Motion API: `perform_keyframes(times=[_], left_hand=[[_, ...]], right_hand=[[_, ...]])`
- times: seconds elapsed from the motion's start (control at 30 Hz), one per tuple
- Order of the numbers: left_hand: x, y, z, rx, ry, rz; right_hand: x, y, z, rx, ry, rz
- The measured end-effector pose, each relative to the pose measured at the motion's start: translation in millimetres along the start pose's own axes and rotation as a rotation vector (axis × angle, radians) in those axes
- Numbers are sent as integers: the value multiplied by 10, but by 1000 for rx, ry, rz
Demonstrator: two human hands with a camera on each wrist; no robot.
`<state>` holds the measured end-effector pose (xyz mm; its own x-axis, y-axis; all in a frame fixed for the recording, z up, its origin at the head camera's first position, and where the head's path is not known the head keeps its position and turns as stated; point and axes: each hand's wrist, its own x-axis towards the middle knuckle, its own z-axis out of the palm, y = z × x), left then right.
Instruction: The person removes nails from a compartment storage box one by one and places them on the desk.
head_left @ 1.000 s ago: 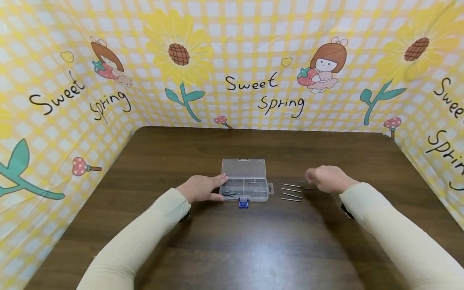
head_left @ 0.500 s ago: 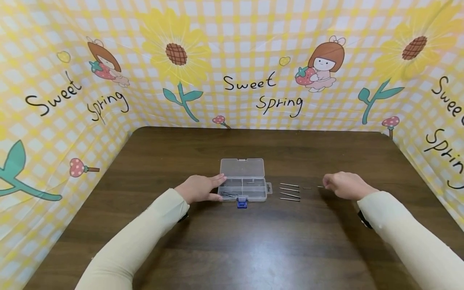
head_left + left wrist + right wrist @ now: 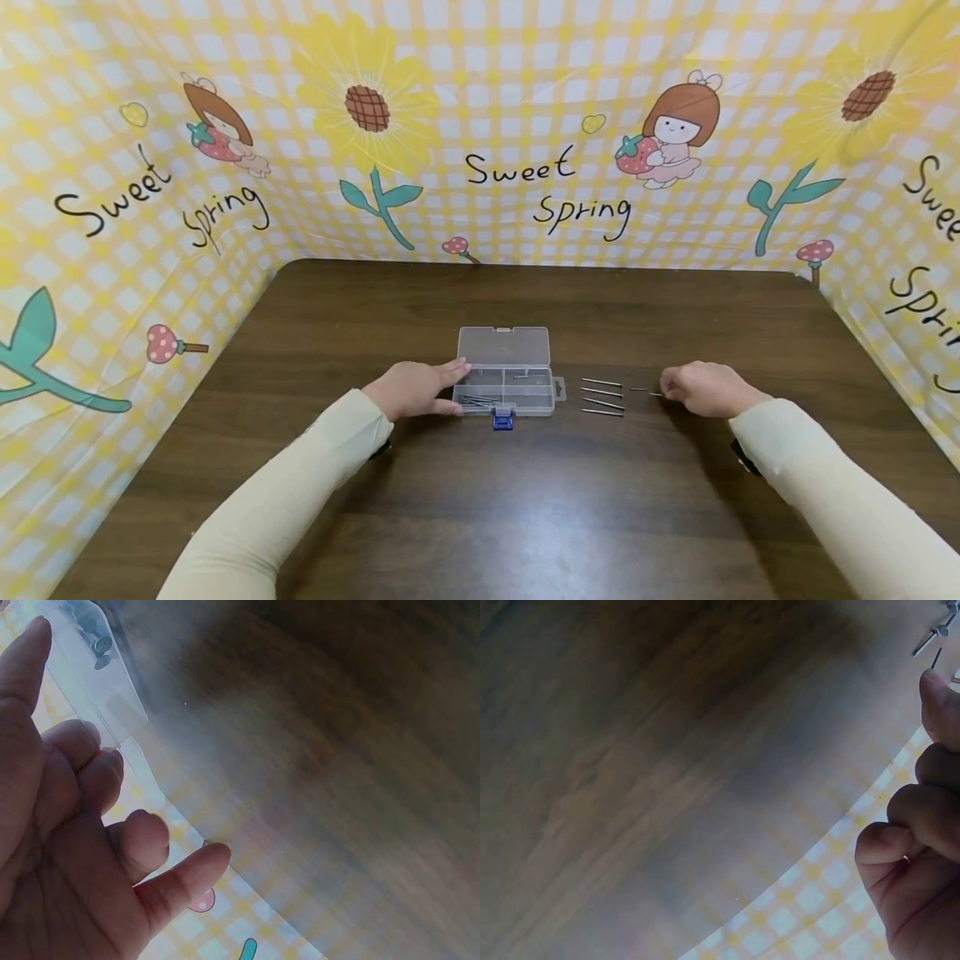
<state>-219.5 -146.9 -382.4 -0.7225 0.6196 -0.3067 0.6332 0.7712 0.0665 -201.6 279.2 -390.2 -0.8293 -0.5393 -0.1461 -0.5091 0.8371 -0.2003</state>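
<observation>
A clear plastic compartment box point(image 3: 528, 402) stands mid-table with its lid point(image 3: 504, 347) folded back and a blue latch point(image 3: 502, 420) at the front. My left hand point(image 3: 414, 390) rests against its left end, thumb at the front corner and a straight finger near the hinge. Long nails point(image 3: 480, 402) lie in the front-left compartment, a small one point(image 3: 521, 377) in the back-right. Right of the box, my right hand point(image 3: 705, 388) pinches a thin short nail point(image 3: 937, 658) between thumb and fingertip, its end poking out leftward. Another short nail point(image 3: 639, 389) lies just left of that hand.
Several longer nails point(image 3: 602, 403) lie in a rough row between the box and my right hand. The box's hanging tab point(image 3: 559, 388) points toward them. Yellow checked cloth point(image 3: 420, 208) walls the brown table point(image 3: 480, 517) at the back and both sides.
My right hand has moved right and a little nearer, carrying a short nail away from above the other one, then shifted slightly back left. The left hand has stayed at the box.
</observation>
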Motion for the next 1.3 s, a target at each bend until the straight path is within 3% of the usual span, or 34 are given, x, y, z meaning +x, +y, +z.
perform_keyframes(times=[0.47, 1.3], left_hand=[[12, 22, -18, 6, 6, 4], [-3, 34, -26, -5, -18, -29]], right_hand=[[102, -55, 17, -14, -46, -3], [220, -128, 41, -70, 2, -51]])
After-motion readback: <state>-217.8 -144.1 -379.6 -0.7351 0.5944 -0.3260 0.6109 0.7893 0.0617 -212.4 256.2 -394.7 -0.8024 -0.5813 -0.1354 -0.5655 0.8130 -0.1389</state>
